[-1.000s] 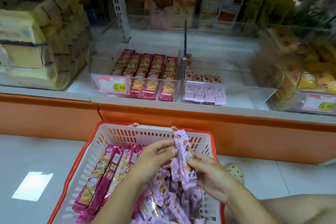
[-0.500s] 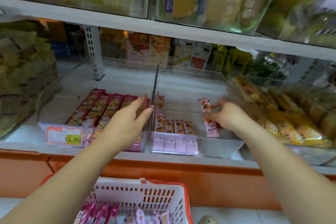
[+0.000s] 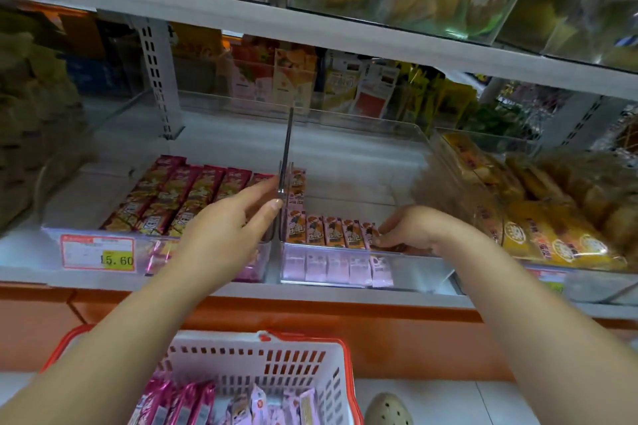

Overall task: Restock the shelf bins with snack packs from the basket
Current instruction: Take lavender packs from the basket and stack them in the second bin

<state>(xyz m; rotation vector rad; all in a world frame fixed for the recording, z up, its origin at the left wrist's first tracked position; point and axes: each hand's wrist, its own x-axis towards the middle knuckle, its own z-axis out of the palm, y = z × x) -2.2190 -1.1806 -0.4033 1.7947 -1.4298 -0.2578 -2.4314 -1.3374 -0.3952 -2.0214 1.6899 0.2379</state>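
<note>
The person crouches before a low shelf (image 3: pixel 345 148) with both arms stretched toward two clear bins. The right grip (image 3: pixel 414 231) is down in the right bin (image 3: pixel 414 269), fingers (image 3: pixel 388 238) curled onto a small pink pack (image 3: pixel 368 234). That pack stands at the right end of a row (image 3: pixel 324 233) of like packs lined up against the bin's front wall, and it touches its neighbour there. The rest of that bin's floor, to the right of the hand, shows bare.

The left grip (image 3: pixel 238 217) hovers over the left bin (image 3: pixel 152 257) with its fingers straight and a little apart, holding nothing. Its forefinger tip sits just beside the upright divider (image 3: pixel 286 155) between the two bins. Under it lie long packs (image 3: pixel 179 197) in red wrappers, side by side, running front to back. A price tag (image 3: pixel 98 252) is stuck on that bin's front.

Below, between the forearms, sits the white basket (image 3: pixel 276 366) with its red rim. More pink packs (image 3: pixel 255 404), long and short, lie loose inside it. A pale shoe (image 3: pixel 388 409) shows on the floor just right of the basket. Yellow packs (image 3: pixel 552 235) fill the next bin along on the right.
</note>
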